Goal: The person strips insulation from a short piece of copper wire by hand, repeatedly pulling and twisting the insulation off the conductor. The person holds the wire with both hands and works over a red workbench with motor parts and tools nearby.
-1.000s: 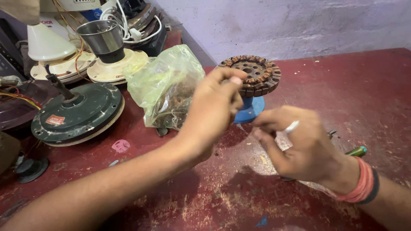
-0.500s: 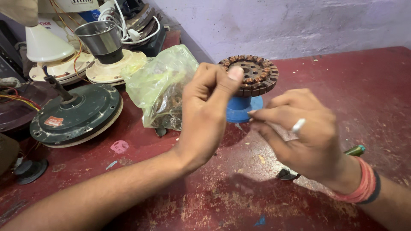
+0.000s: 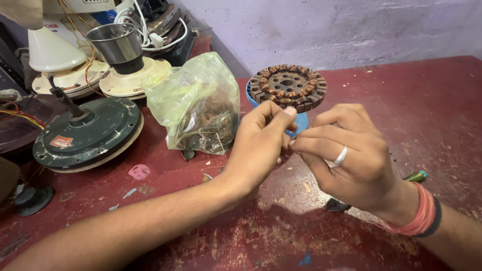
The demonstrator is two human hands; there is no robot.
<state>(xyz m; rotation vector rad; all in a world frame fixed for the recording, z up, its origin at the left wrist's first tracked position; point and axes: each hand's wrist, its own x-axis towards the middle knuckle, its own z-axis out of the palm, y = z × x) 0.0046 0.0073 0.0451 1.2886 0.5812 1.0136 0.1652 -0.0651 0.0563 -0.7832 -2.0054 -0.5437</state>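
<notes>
Both hands meet mid-frame, just below the wound stator (image 3: 288,88), fingertips touching each other. Left hand (image 3: 258,148): thumb and forefinger pinched nearly closed, other fingers curled in behind. Right hand (image 3: 346,153): forefinger and thumb pressed together toward the left fingertips, remaining fingers loosely bent, silver ring (image 3: 341,155) on one finger. Whatever sits between the pinches is too small to see, so I cannot tell what either hand has hold of, if anything.

Stator: round, copper coils around the rim, perched on a blue stand (image 3: 300,122), upper centre of frame, just behind the fingertips. Cannot tell whether they touch it.

Red and black bands (image 3: 424,216) on the right wrist, lower right. Green-tipped tool (image 3: 415,176) pokes out behind that wrist.

Left of the hands: clear plastic bag (image 3: 198,105) with rusty scrap inside. Further left: dark green fan motor housing (image 3: 88,133) on the red table (image 3: 401,95). Upper left: steel cup (image 3: 115,47) on a cream base, white wires behind.
</notes>
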